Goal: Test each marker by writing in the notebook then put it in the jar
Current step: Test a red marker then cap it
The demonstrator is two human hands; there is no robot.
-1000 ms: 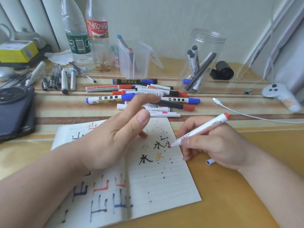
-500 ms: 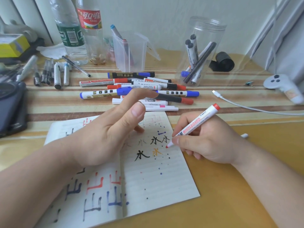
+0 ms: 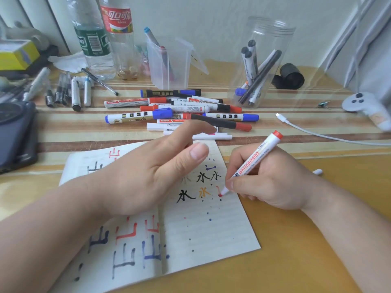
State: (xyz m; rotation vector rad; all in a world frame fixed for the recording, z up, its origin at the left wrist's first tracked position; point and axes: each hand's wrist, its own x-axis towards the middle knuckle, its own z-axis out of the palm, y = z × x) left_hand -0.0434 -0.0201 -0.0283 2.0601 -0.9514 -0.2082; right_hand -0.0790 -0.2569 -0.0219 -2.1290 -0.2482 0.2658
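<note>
Right at the fingers (image 3: 233, 183) of my right hand (image 3: 273, 182), the red marker (image 3: 257, 157) has its tip on the notebook (image 3: 211, 240) page. I'm pinching it low, back end tilted up. My left hand (image 3: 148, 176) lies over the fold, fingers loose, holding nothing. The jar (image 3: 264, 66) stands well beyond my fingertips.

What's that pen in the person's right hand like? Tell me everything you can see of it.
The marker has a white, plastic-looking barrel printed WHITEBOARD in red, and a red butt end. It is uncapped and tilted, butt up and to the right. Its red tip touches the right page of the notebook, beside a short red stroke. The right hand grips it near the tip.
</note>
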